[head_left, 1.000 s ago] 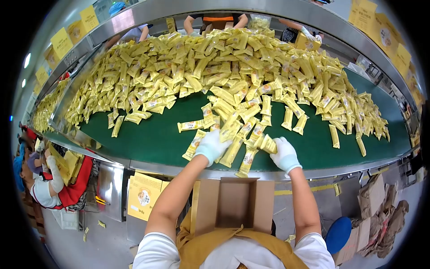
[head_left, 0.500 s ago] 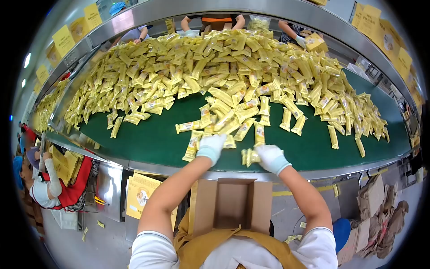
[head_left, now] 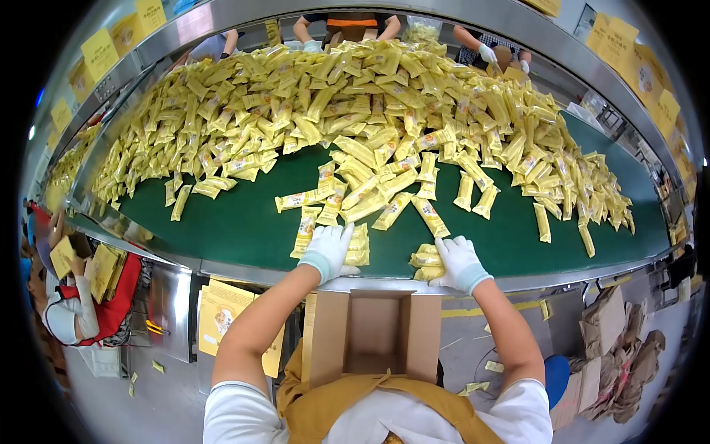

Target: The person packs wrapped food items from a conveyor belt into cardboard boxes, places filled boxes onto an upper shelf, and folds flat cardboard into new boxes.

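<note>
Lighting: bright, even, cool white; shadows soft and faint. Lamp: small white spot (head_left: 32, 133), left edge of frame. Glare: pale patch on the metal rail (head_left: 194, 24), upper left; fine glints on the yellow packets (head_left: 370, 111). Carton (head_left: 377, 333), lower centre: dimmer inside. Lens: strong fisheye, rails bowed, corners black. Focus: centre fairly crisp, left margin softer.

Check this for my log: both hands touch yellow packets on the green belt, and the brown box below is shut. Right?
Not shut: the head view shows the brown box open. Left hand and right hand touch yellow packets on the green belt.
</note>
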A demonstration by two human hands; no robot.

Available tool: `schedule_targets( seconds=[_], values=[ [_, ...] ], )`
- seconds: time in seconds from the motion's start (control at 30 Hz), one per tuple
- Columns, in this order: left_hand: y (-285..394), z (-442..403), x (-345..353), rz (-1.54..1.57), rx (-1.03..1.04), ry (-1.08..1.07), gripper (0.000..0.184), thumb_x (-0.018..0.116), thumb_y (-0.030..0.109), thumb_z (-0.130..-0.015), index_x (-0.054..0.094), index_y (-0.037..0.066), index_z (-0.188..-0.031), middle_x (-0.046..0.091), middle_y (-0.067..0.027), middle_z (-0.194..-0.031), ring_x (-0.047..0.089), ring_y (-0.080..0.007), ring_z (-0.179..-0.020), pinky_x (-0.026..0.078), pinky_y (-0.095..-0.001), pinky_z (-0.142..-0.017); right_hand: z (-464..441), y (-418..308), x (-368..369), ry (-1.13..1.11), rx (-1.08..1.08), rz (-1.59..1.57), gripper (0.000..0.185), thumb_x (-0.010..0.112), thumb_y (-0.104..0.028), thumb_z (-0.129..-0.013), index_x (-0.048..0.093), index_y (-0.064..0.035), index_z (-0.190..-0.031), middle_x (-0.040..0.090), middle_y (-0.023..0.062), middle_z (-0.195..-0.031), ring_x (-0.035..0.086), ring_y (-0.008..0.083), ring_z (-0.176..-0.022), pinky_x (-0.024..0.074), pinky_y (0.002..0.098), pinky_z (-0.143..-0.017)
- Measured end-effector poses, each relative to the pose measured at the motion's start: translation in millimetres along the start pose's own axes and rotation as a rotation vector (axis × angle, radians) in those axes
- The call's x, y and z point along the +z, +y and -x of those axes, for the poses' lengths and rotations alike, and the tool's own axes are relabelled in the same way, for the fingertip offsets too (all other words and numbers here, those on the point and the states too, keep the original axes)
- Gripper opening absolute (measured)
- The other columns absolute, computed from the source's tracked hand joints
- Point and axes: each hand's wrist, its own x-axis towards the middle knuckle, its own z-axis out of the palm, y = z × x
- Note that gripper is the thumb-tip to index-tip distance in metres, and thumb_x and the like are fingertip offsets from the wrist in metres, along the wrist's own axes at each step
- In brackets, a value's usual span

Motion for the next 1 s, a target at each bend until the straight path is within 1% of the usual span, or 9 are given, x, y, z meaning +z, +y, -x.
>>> schedule_targets(
  seconds=[0.07, 0.2, 0.23, 0.33, 0.4, 0.57, 0.73, 0.77, 1.0],
  values=[
    [0.3, 6.0, 3.2, -0.01, 0.056, 0.014, 0.114, 0.077, 0.063, -0.073, 0.027, -0.001, -0.153, 0.054, -0.0205, -0.131, 0.05, -0.0331, -0.124, 0.032, -0.041, -0.11, -15.8, -8.0, -23.4, -0.14, 0.005, 0.074, 0.095, 0.082, -0.059, -0.06, 0.058, 0.0015, -0.128, 0.062, 0.018, -0.121, 0.055, 0.0343, -0.109, 0.0432, 0.0404, -0.097],
    [-11.7, 21.4, 10.5, 0.353, 0.021, 0.163, 0.109, 0.084, 0.053, -0.07, 0.033, -0.003, -0.149, 0.058, -0.0203, -0.125, 0.057, -0.0326, -0.115, 0.043, -0.0416, -0.102, -65.6, 16.5, -23.0, 0.037, 0.189, -0.509, 0.083, 0.078, -0.068, -0.061, 0.07, -0.0014, -0.11, 0.069, 0.0233, -0.105, 0.063, 0.0394, -0.101, 0.0494, 0.0426, -0.093],
    [-15.5, 28.0, 3.6, 0.733, -0.053, 0.227, 0.101, 0.085, 0.048, -0.07, 0.039, -0.003, -0.145, 0.061, -0.0194, -0.122, 0.059, -0.0295, -0.112, 0.046, -0.0402, -0.099, -70.5, 11.3, -40.3, 0.048, 0.269, -0.755, 0.081, 0.077, -0.069, -0.063, 0.072, 0.0009, -0.104, 0.072, 0.0236, -0.101, 0.069, 0.0366, -0.098, 0.0526, 0.0419, -0.09],
    [-43.5, 26.8, 8.1, 1.722, -0.321, 0.421, 0.074, 0.084, 0.037, -0.077, 0.055, -0.006, -0.13, 0.067, -0.0144, -0.119, 0.064, -0.0185, -0.106, 0.051, -0.0328, -0.094, -113.2, 26.1, -20.8, 0.02, 0.566, -0.796, 0.089, 0.077, -0.07, -0.064, 0.071, 0.0079, -0.106, 0.072, 0.0243, -0.105, 0.071, 0.0341, -0.101, 0.0534, 0.0393, -0.091],
    [-63.6, 17.6, 6.0, 1.622, -0.427, 0.582, 0.072, 0.082, 0.038, -0.08, 0.055, -0.008, -0.129, 0.069, -0.0142, -0.117, 0.066, -0.0185, -0.106, 0.052, -0.031, -0.091, -128.2, 30.3, 5.7, -0.017, 0.571, -0.839, 0.101, 0.073, -0.076, -0.063, 0.066, 0.009, -0.117, 0.069, 0.0279, -0.115, 0.068, 0.0352, -0.107, 0.0521, 0.0393, -0.093],
    [-58.5, -0.7, 0.2, 0.955, -0.706, 0.199, 0.106, 0.083, 0.068, -0.06, 0.055, -0.008, -0.128, 0.063, -0.0263, -0.127, 0.061, -0.0347, -0.121, 0.047, -0.0369, -0.102, -110.1, -17.6, -3.0, -0.026, 0.379, -0.305, 0.1, 0.072, -0.078, -0.058, 0.066, 0.005, -0.114, 0.066, 0.0242, -0.115, 0.061, 0.0383, -0.108, 0.048, 0.0392, -0.097],
    [-20.7, 4.7, -18.9, 0.513, -0.525, 0.004, 0.111, 0.087, 0.064, -0.056, 0.048, -0.004, -0.136, 0.047, -0.0249, -0.139, 0.053, -0.0374, -0.126, 0.046, -0.0393, -0.104, -52.2, -19.3, -3.9, -0.042, 0.166, -0.102, 0.093, 0.076, -0.066, -0.06, 0.06, 0.0009, -0.122, 0.057, 0.0212, -0.124, 0.05, 0.0391, -0.12, 0.0309, 0.0482, -0.113],
    [-18.4, 9.9, -26.5, 0.472, -0.494, -0.047, 0.11, 0.087, 0.062, -0.056, 0.048, -0.002, -0.137, 0.045, -0.0241, -0.14, 0.051, -0.0374, -0.127, 0.046, -0.0399, -0.104, -43.3, -11.2, 5.5, -0.053, 0.163, -0.102, 0.092, 0.078, -0.062, -0.06, 0.058, -0.0009, -0.125, 0.053, 0.0205, -0.129, 0.044, 0.0417, -0.128, 0.0195, 0.0534, -0.118],
    [-12.4, 36.0, -4.4, 0.1, -0.41, 0.052, 0.116, 0.083, 0.062, -0.06, 0.034, 0.008, -0.15, 0.041, -0.0224, -0.144, 0.044, -0.0383, -0.132, 0.039, -0.0486, -0.106, 4.0, -9.8, 24.5, 0.204, 0.191, -0.125, 0.098, 0.078, -0.059, -0.061, 0.048, -0.0036, -0.137, 0.047, 0.0219, -0.138, 0.036, 0.0456, -0.138, 0.0267, 0.0566, -0.114]
  ],
)
